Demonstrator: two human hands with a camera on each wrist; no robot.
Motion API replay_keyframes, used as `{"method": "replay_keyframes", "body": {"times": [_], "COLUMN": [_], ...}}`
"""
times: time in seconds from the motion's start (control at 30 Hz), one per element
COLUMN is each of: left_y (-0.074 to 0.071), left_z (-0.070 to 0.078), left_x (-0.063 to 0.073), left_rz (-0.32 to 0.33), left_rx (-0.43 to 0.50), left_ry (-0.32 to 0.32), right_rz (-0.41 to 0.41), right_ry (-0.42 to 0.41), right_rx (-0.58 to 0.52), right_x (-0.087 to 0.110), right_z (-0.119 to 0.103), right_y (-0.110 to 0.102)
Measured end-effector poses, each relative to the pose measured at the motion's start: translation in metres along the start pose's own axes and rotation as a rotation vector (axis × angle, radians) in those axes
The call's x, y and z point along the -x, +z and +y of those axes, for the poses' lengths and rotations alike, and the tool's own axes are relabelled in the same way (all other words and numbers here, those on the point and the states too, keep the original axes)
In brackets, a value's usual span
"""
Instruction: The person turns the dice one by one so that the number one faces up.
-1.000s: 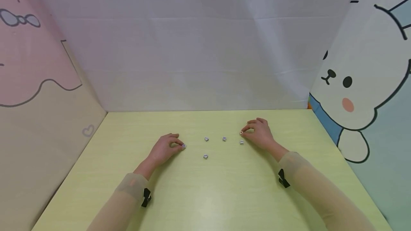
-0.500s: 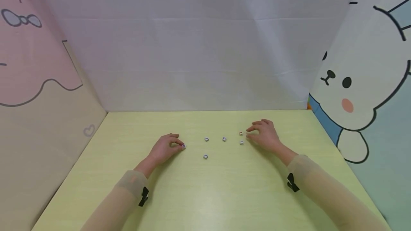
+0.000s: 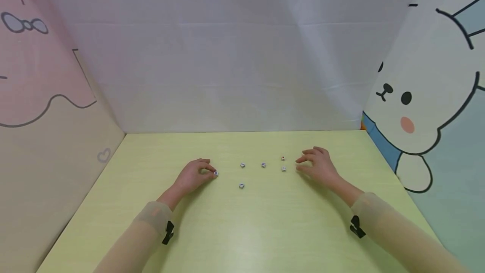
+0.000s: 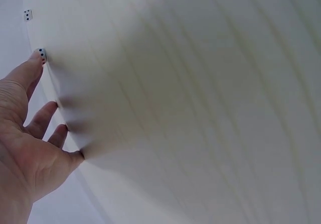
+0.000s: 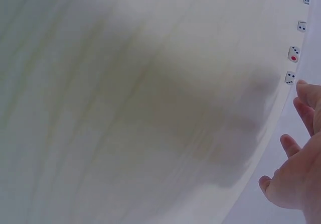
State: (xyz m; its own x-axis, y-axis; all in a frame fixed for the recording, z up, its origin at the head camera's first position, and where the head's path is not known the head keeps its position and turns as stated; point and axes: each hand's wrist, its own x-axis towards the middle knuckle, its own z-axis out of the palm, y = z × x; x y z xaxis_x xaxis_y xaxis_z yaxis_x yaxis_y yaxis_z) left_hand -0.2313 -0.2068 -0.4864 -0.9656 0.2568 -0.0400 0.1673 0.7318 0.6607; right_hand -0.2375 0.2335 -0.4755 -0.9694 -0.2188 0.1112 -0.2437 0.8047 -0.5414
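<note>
Between thumb and index finger, my left hand (image 3: pixel 194 176) pinches a small white die (image 3: pixel 216 173) at the left of the group. The left wrist view shows that die (image 4: pixel 42 54) at the thumb tip, with the other fingertips touching the table. My right hand (image 3: pixel 319 167) is spread with nothing in it, just right of two dice. One of these, the back die (image 3: pixel 283 158), shows a red dot on top; the front die (image 3: pixel 283 169) lies close before it. In the right wrist view the right thumb (image 5: pixel 303 87) is apart from the nearest die (image 5: pixel 290 78).
On the pale wooden table (image 3: pixel 242 231) lie more dice: one die (image 3: pixel 263 165) right of centre, another die (image 3: pixel 242 165) to its left, and a nearer die (image 3: pixel 241 186). A white curtain (image 3: pixel 235 75) closes the back, and printed panels stand at both sides.
My right hand has let go of the back right die and moved away to the right. The left hand keeps its pinch in place.
</note>
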Motion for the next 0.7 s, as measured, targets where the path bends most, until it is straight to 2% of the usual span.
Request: {"method": "replay_keyframes", "body": {"times": [0.3,0.7], "left_y": [0.000,0.000], "left_z": [0.002,0.002], "left_x": [0.000,0.000], "left_rz": [0.005,0.002], "left_rx": [-0.006,-0.005], "left_ry": [0.015,0.016], "right_rz": [0.014,0.032], "right_ry": [-0.047,-0.045], "right_rx": [-0.001,0.040], "right_x": [0.005,0.001], "right_z": [-0.005,-0.017], "right_y": [0.006,0.018]}}
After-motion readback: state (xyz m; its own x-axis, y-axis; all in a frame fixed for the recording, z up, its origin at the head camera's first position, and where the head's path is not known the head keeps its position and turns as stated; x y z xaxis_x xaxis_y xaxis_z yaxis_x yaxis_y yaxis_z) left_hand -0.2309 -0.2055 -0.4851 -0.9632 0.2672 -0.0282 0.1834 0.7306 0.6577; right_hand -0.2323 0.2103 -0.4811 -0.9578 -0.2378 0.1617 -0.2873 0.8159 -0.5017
